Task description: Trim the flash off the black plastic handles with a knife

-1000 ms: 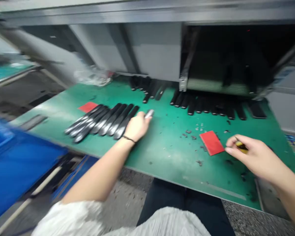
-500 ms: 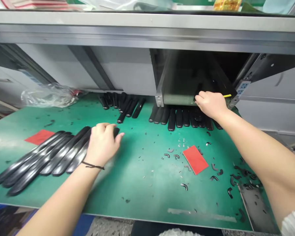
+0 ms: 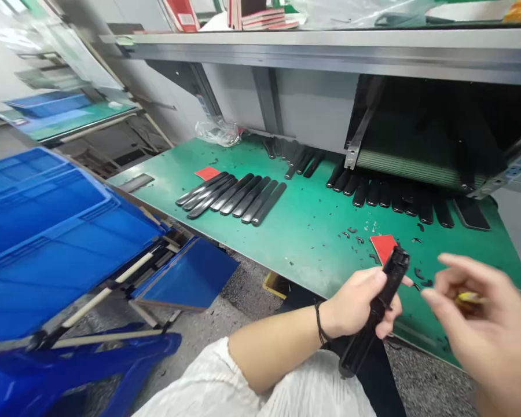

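Note:
My left hand [image 3: 359,307] is closed round a long black plastic handle [image 3: 372,313], held upright and tilted over the near edge of the green bench mat [image 3: 312,231]. My right hand [image 3: 481,315] hovers just right of the handle's top, blurred, with its fingers curled on a small yellow tool [image 3: 468,297]. A red card [image 3: 384,248] lies on the mat just behind the handle. A row of several finished black handles [image 3: 234,197] lies at the mat's left.
More black handles [image 3: 395,194] line up below a dark machine opening [image 3: 434,133], others [image 3: 293,159] at the back wall. Black trimmings [image 3: 351,234] litter the mat. Blue crates [image 3: 47,214] stand at the left. A plastic bag [image 3: 217,132] and a second red card [image 3: 207,172] lie behind.
My left hand left the row of handles and now holds one handle near my lap. My right hand came back from the machine opening. The view swung left.

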`<state>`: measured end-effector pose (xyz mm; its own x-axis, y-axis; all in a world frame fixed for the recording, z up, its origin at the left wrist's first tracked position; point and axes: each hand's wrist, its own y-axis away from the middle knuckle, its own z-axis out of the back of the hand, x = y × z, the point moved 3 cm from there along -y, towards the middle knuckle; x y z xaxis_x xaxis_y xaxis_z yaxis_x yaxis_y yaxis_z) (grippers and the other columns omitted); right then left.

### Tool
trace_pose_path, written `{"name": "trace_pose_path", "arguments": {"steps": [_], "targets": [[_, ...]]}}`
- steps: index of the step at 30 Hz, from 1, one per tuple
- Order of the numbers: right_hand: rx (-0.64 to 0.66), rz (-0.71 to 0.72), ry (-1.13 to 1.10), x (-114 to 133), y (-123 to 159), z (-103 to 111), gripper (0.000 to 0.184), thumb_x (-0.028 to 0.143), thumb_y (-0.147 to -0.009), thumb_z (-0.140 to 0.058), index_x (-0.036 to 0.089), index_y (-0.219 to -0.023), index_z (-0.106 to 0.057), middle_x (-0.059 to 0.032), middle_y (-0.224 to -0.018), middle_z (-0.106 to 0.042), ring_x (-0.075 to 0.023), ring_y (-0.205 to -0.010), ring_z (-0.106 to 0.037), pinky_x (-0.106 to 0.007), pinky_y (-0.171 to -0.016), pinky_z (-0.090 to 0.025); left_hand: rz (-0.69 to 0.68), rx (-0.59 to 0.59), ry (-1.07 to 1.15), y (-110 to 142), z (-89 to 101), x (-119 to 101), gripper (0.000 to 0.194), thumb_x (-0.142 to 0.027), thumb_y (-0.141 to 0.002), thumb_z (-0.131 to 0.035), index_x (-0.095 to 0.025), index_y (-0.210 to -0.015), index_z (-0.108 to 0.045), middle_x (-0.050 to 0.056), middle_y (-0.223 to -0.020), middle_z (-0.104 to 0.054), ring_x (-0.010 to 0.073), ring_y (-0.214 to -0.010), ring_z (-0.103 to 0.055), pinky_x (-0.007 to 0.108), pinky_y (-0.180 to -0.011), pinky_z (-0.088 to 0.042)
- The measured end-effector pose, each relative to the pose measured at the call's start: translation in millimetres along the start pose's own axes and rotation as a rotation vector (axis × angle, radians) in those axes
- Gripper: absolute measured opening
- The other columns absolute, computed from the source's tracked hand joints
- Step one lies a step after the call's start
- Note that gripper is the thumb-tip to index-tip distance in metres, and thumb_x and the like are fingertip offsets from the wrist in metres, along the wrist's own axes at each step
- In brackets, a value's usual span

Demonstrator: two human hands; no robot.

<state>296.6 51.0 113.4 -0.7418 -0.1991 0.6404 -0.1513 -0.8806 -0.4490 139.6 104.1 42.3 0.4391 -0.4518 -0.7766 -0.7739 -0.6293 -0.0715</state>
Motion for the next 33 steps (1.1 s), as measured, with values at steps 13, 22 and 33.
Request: {"name": "trace_pose_path", "arguments": {"steps": [13,22,33], "targets": [[0.174,-0.011,-0.274,-3,88,-30,0.005,0.025,-0.092,-0.07,0.028,-0.09,-0.074,-0.0001,-0.072,-0.069,-0.0189,-0.061,-0.065,-0.035,-0.061,-0.056,-0.033,-0.202,-0.23,44,-33.1,39,0.048,-0.058,-0.103,-0.042,-0.013,-0.103,-0.06,-0.002,-0.05,-0.055,0.013,-0.037,-0.054,0.021,-0.041,-0.043],[-0.19,0.316,0.084,1,65,-40,0.031,0.017,-0.088,-0.072,0.029,-0.116,-0.076,-0.006,-0.101,-0.078,-0.0225,-0.085,-0.073,-0.039,-0.078,-0.06,0.035,-0.713,0.205,33,12.4,6,0.044,-0.036,-0.108,-0.026,-0.01,-0.1,-0.06,0.0,-0.059,-0.056,0.0109,-0.035,-0.05,0.023,-0.038,-0.038],[0.144,0.583,-0.168,37,94,-61,0.022,0.012,-0.085,-0.074,0.022,-0.105,-0.069,-0.0057,-0.091,-0.069,-0.0157,-0.075,-0.063,-0.03,-0.064,-0.049,-0.047,-0.796,0.393,27,14.8,-25,0.04,-0.039,-0.109,-0.025,-0.016,-0.102,-0.057,-0.003,-0.063,-0.053,0.0091,-0.04,-0.047,0.022,-0.045,-0.036]]}}
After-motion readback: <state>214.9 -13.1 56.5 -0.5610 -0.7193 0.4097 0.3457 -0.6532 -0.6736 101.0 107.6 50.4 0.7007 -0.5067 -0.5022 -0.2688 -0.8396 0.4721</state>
